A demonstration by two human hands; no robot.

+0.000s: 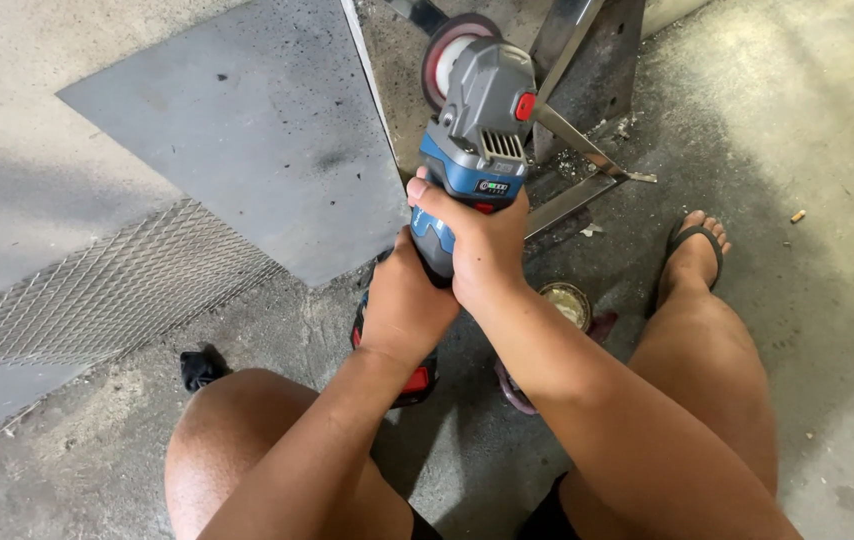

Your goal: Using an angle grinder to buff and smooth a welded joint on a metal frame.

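Knees and forearms fill the bottom of the frame, and from there I see my right hand (pixel 482 250) with fingers curled tight round the blue-grey angle grinder (pixel 472 150) at centre. My left hand (pixel 402 305) is closed on its rear grip just below. Its disc (pixel 447 50) sits at top centre beside angled steel bars (pixel 577 150). Grey sheet metal (pixel 247 130) and wire mesh (pixel 97 295) lie at left on stained concrete floor (pixel 827 300); a sandalled foot (pixel 692 255) rests at right.

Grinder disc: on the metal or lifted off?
Cannot tell. The disc sits beside the steel sheet's edge, no sparks visible; both hands grip the grinder.
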